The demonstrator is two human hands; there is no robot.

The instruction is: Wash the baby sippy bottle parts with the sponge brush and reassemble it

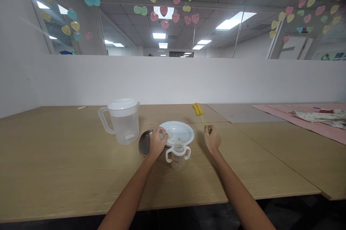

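My right hand (pixel 212 140) is closed round the thin green handle of a sponge bottle brush (pixel 198 109), its yellow head pointing up and away. My left hand (pixel 157 142) pinches a small clear rounded piece (pixel 162 134), too small to name for sure, over the left rim of a white plate (pixel 189 138). A few small pale parts lie in the plate, partly hidden. Just in front of it stands an uncapped clear baby bottle (pixel 177 161) with two white side handles, upright and touched by neither hand. A dark metal tray (pixel 144 143) lies partly behind my left hand.
A clear pitcher (pixel 125 125) with a white lid stands left of the tray. A flat pale scrap (pixel 81 107) lies at the back left. On the right, a pink cloth (pixel 281 113) carries a patterned cloth (pixel 313 117). A white wall (pixel 162 78) borders the table's back.
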